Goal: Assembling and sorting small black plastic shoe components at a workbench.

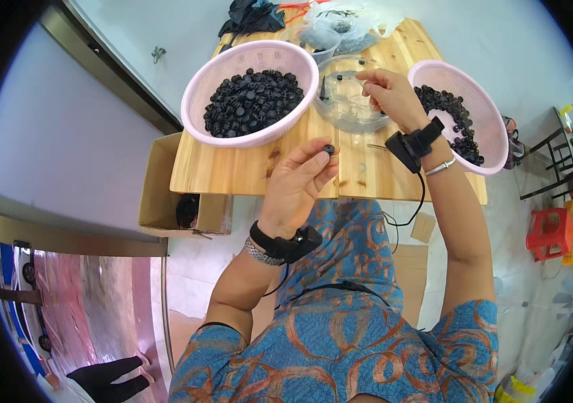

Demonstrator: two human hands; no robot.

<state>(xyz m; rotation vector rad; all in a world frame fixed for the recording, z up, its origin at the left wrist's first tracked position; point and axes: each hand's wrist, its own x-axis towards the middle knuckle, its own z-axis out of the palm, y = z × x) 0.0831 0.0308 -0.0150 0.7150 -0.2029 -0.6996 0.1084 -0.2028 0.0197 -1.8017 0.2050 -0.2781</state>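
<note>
My left hand (301,176) is closed, pinching a small round black cap (328,149) between thumb and fingertips above the table's near edge. My right hand (394,97) reaches over a clear round plastic tub (350,124). Its fingers are bent and somewhat apart, and I see nothing held in them. A few small black pieces (340,77) lie in or about the tub. Left of it stands a large pink basket (196,91) heaped with black caps (253,104). To the right, a second pink basket (494,127) holds more small black parts (464,127), partly hidden behind my right wrist.
The wooden table (232,161) also bears a clear bowl (326,40), plastic bags (360,27) and a black bag (253,17) at the back. A cardboard box (155,188) stands at the left. Red stools (548,232) are at the right. A person's legs (108,376) show at the lower left.
</note>
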